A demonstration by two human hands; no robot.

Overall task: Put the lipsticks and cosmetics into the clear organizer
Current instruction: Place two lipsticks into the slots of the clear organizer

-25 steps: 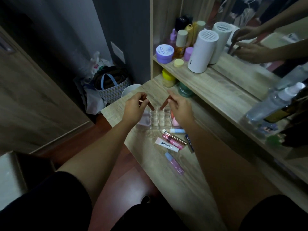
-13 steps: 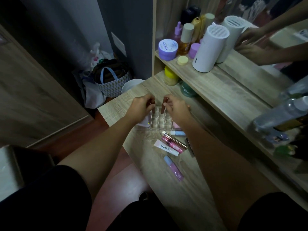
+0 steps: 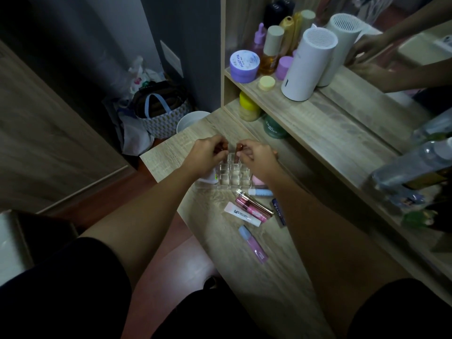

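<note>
My left grip [image 3: 208, 152] and right grip [image 3: 254, 155] have each lowered a pinched brown lipstick [image 3: 236, 155] into the clear organizer [image 3: 232, 176]; tubes [image 3: 249, 209] wait at six o'clock on the bench [image 3: 269, 277]

Shelf clutter and floor bags beside a wooden worktop [image 3: 256, 277]

On the shelf [image 3: 325, 123] stand a white cylinder [image 3: 307, 67], a purple jar [image 3: 244, 66], an amber bottle [image 3: 270, 50] and a small yellow lid [image 3: 267, 83], with a mirror [image 3: 403, 57] behind. Under the shelf sit a yellow-capped jar [image 3: 249, 106] and a green jar [image 3: 274, 127]. On the floor, a patterned bag [image 3: 162, 113] leans by a white bin [image 3: 189, 122].
</note>
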